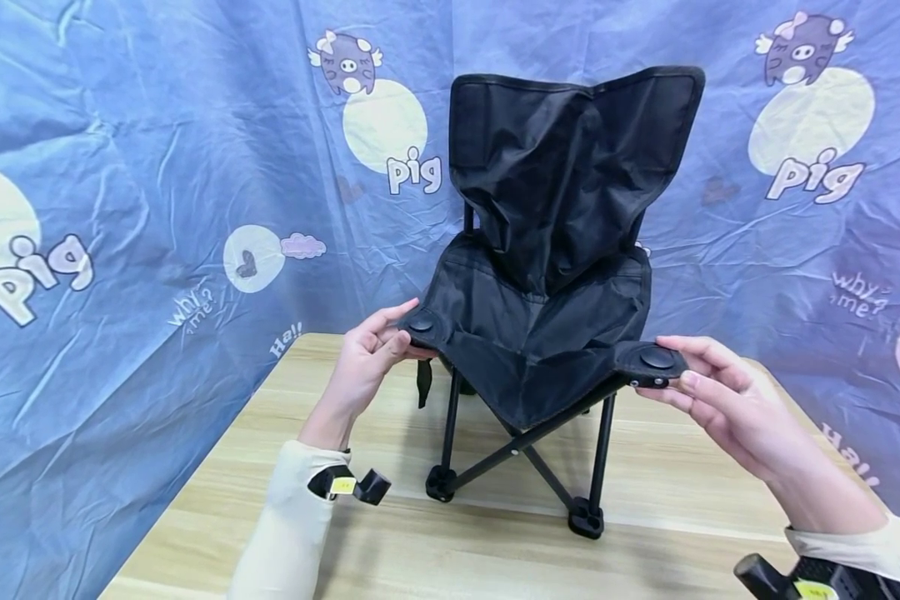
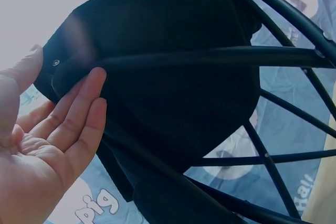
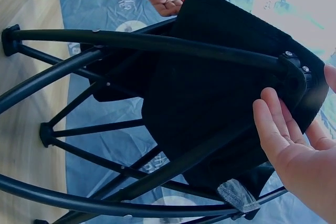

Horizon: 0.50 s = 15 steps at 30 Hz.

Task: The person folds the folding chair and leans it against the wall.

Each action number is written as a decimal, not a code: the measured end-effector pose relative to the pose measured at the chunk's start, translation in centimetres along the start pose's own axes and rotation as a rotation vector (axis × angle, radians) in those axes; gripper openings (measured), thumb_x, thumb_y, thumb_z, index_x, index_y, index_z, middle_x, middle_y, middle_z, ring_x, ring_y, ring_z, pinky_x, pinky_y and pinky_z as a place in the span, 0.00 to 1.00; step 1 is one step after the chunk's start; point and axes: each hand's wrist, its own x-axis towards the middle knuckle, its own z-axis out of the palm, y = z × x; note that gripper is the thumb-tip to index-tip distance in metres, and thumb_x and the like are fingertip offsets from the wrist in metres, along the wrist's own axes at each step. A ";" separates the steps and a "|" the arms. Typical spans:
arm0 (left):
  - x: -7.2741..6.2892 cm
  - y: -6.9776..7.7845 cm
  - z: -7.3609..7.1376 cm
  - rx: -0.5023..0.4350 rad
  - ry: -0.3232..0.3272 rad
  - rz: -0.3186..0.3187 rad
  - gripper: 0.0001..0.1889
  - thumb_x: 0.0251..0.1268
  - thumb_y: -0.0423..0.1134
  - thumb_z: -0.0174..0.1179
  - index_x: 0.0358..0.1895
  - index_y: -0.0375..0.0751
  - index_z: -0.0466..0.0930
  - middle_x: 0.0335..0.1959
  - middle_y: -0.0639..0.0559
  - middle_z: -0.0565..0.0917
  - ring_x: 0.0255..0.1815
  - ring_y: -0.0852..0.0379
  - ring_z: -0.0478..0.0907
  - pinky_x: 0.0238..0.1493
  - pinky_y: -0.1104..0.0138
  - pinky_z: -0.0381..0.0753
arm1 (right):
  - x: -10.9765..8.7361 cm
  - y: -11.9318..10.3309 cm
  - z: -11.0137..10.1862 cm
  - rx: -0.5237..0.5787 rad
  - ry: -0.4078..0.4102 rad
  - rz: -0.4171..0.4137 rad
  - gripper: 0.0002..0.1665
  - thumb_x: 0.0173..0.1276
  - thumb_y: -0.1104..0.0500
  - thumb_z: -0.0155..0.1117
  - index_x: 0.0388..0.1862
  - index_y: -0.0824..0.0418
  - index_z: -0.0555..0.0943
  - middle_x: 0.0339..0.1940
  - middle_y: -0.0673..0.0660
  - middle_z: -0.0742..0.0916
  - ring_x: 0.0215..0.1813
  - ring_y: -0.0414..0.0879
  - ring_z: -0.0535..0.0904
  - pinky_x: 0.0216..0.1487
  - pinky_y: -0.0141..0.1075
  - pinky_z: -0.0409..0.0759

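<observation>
A black folding camping chair [image 1: 540, 333] stands unfolded on the table, its fabric seat spread and its backrest upright. My left hand [image 1: 375, 342] holds the seat's front left corner, thumb at the front edge. In the left wrist view the fingers [image 2: 79, 114] lie under that corner, against the fabric and tube. At the front right corner, my right hand [image 1: 727, 400] grips the edge with its thumb in front. The right wrist view shows its fingertips [image 3: 269, 98] beneath the seat, near the riveted joint [image 3: 296, 66]. Crossed black legs [image 1: 515, 451] end in plastic feet [image 1: 587, 518].
The light wood table [image 1: 405, 550] carries the chair. A blue curtain [image 1: 195, 150] printed with pigs and words hangs behind and at both sides. Below the seat's left side dangles a black strap [image 1: 423, 383]. Cameras are strapped to both wrists.
</observation>
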 end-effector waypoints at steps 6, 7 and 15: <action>0.5 0.2 0.7 0.005 0.011 -0.010 0.46 0.59 0.59 0.66 0.70 0.25 0.65 0.39 0.52 0.89 0.38 0.54 0.88 0.55 0.65 0.80 | 0.6 0.0 0.0 0.056 -0.027 -0.019 0.27 0.76 0.78 0.33 0.71 0.73 0.66 0.62 0.63 0.78 0.62 0.55 0.79 0.64 0.44 0.75; 0.6 0.3 0.9 0.003 0.011 -0.011 0.46 0.59 0.59 0.66 0.70 0.24 0.64 0.38 0.52 0.89 0.38 0.54 0.88 0.55 0.65 0.81 | 0.7 0.0 0.0 0.076 -0.035 -0.029 0.27 0.76 0.79 0.33 0.71 0.73 0.65 0.62 0.63 0.78 0.62 0.55 0.79 0.64 0.45 0.75; 1.3 0.5 1.6 0.023 0.003 -0.013 0.50 0.59 0.61 0.65 0.70 0.20 0.61 0.37 0.53 0.89 0.37 0.54 0.88 0.56 0.64 0.80 | 1.7 -0.2 0.3 0.100 -0.056 -0.054 0.27 0.76 0.79 0.33 0.70 0.75 0.65 0.62 0.65 0.78 0.64 0.55 0.77 0.64 0.45 0.74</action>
